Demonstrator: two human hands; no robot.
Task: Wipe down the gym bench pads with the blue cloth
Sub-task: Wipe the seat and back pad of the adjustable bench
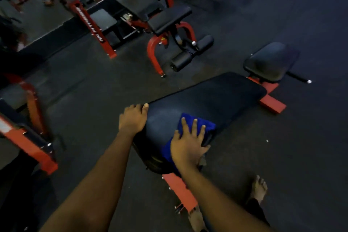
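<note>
View as I see it from the remote station, with the long back pad (216,96) of the flat bench as landmark.

- **Blue cloth** (209,124): it lies bunched on the pad's near half, toward the right edge and partly draped over it.
- **Right hand** (186,147): I press it flat on the cloth, fingers straight and spread, thumb pointing out past the pad's right edge.
- **Left hand** (132,118): it grips the pad's left edge, level with the cloth. The fingers curl over the side and the thumb rests on the top surface.
- **Seat pad** (271,62): it stands beyond the pad's far end, across a narrow gap.
- **Red frame** (271,102): it shows beneath the pad at the far end and again at the near end.
- **Bare foot** (259,190): it stands on the dark floor (282,156), right of the pad's near end.
- **Second bench** (169,19): it sits well apart, beyond the pad's left side.
</note>
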